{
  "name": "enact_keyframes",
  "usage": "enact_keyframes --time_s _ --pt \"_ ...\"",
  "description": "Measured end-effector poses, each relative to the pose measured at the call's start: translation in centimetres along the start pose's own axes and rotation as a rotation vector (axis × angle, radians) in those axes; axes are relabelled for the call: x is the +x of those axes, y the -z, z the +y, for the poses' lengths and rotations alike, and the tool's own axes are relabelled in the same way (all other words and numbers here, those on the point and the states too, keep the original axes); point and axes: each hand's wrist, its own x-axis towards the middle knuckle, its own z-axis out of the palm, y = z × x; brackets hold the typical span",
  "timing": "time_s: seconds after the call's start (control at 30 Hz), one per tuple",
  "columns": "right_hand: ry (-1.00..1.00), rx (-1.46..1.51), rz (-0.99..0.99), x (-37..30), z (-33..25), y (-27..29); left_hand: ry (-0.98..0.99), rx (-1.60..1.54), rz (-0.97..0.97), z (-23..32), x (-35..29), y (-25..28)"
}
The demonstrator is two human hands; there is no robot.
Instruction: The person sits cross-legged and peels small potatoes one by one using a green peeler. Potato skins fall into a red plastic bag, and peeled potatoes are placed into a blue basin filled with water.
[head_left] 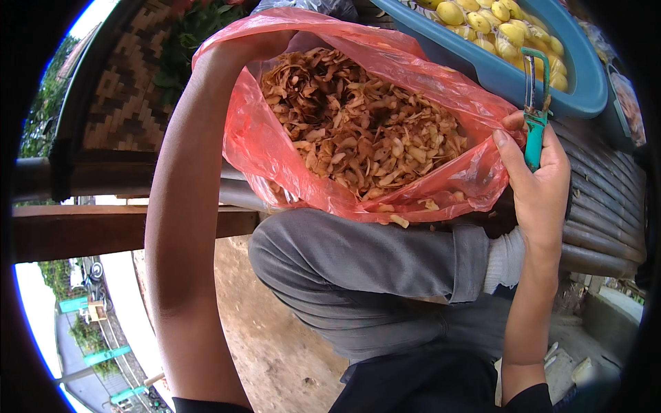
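Red plastic bag (272, 155) of brown peelings (372, 131) gapes past the bent knee (296, 241). Right hand (540, 168) is curled round its rim and a green peeler (534, 141); left hand's (275, 44) grip, deeper inside, can't be told. Likely handling peelings; next calls for a steady rim.

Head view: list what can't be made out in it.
All in the head view:
- Left hand: fingers hidden by the folds of the bag, so whether they grip anything can't be told.
- Bag's bottom: hidden by the peelings.
- Basin: cut off by the top edge; its full shape and the count of yellow pieces can't be told.
- Motorbike: too small for detail.
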Motion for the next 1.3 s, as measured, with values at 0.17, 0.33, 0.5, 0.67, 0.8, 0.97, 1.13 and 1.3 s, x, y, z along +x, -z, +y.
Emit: enact_keyframes --time_s 0.17,0.33,0.5,0.67,0.8,0.97,1.13,1.3 --pt "0.010 -0.012 0.006 -0.3 -0.2 0.0 0.038 -0.174 0.066 6.2 -3.1 -2.8" --pt "-0.072 0.021 -0.029 -0.5 -0.2 0.1 0.063 -0.337 0.040 5.3 -1.1 -7.6" --pt "-0.053 0.021 -0.058 -0.3 -0.4 0.0 0.055 -0.255 0.112 5.3 0.7 -8.2" --pt "-0.054 0.024 -0.071 -0.5 -0.4 0.1 -0.056 -0.721 0.354 5.2 2.0 -5.5" --pt "-0.044 0.027 -0.053 -0.6 -0.1 0.4 -0.186 -0.485 0.331 4.8 1.5 -5.5" --pt "-0.035 0.045 -0.070 -0.4 0.2 0.4 0.027 -0.609 0.170 5.4 0.0 -6.5" --pt "-0.048 0.045 -0.071 -0.3 0.2 0.5 0.016 -0.203 0.152 5.1 -2.0 -4.0" --pt "-0.067 0.033 -0.063 -0.6 0.2 0.7 -0.125 -0.406 0.279 8.5 -3.9 -5.2"
